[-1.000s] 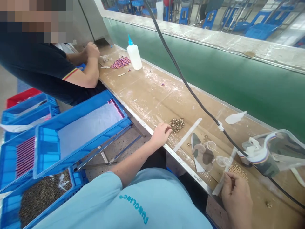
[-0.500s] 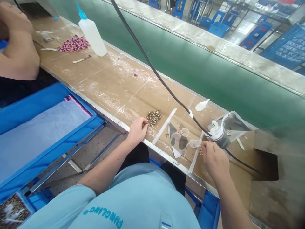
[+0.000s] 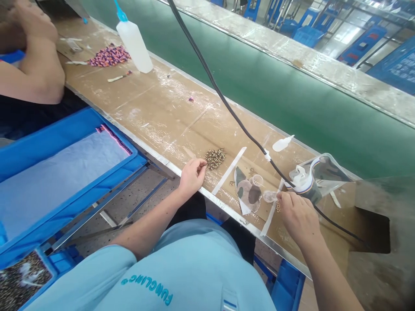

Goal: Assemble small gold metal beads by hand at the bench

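Observation:
My left hand (image 3: 192, 176) rests near the table's front edge, thumb and forefinger pinched at the left side of a pile of small brass-and-dark pieces (image 3: 214, 159); what it pinches is too small to name. At the right, my right hand (image 3: 298, 215) is closed in a pinch above some small gold beads (image 3: 278, 207), beside a small clear round dish (image 3: 269, 196). Whatever lies between its fingertips cannot be made out. Between the hands lie a clear flower-shaped sheet (image 3: 249, 195), another small round container (image 3: 257, 180) and strips of white tape (image 3: 229, 171).
A black cable (image 3: 223, 99) crosses the table to a clear zip bag (image 3: 304, 181). Farther left stand a white bottle (image 3: 135, 46) and a pink-purple pile (image 3: 109, 55), near another person's arm (image 3: 42, 69). A blue tray (image 3: 139, 162) sits below the table edge.
The whole view has shifted, so the table and its things appear slightly farther right. Both hands remain pinched near the same piles.

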`<state>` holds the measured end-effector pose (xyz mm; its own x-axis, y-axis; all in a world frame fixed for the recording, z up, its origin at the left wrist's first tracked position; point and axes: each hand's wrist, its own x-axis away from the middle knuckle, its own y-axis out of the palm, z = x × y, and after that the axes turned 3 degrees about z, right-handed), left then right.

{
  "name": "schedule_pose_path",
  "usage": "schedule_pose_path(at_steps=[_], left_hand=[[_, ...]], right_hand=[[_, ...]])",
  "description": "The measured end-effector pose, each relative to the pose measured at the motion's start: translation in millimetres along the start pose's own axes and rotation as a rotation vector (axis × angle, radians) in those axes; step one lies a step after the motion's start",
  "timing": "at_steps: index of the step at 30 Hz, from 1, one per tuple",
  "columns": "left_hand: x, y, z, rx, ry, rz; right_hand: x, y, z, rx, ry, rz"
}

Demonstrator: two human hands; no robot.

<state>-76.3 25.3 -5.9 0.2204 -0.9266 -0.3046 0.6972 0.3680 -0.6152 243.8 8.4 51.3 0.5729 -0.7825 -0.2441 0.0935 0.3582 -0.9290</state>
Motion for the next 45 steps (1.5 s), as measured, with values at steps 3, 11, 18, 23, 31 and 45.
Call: schedule_pose_path(at_steps=[3, 11, 18, 23, 31, 45], left_hand=[[-0.1, -1.1, 1.1, -0.002, 0.009, 0.0], [0.3, -1.4, 1.0, -0.001, 0.002, 0.019], [1.2, -0.8, 0.7, 0.017, -0.011, 0.03], [0.2, -2.4, 1.6, 0.078, -0.028, 0.043], [9.8, -2.7, 28.5, 0.672, -0.345, -0.075], [50.6, 43.2, 89.8, 1.361, -1.061, -0.767]], right_hand=[[-2.3, -3.3, 0.8, -0.029, -0.042, 0.001], [-4.5, -6.8, 0.1, -0.002, -0.085, 0.018], [-4.1, -6.4, -1.1, -0.009, -0.098, 0.026], [-6.6, -11.0, -1.2, 0.017, -0.106, 0.008], [-2.6, -12.1, -3.2, -0.167, 0.099, 0.157], [13.0, -12.5, -66.2, -0.642, 0.371, 0.181]])
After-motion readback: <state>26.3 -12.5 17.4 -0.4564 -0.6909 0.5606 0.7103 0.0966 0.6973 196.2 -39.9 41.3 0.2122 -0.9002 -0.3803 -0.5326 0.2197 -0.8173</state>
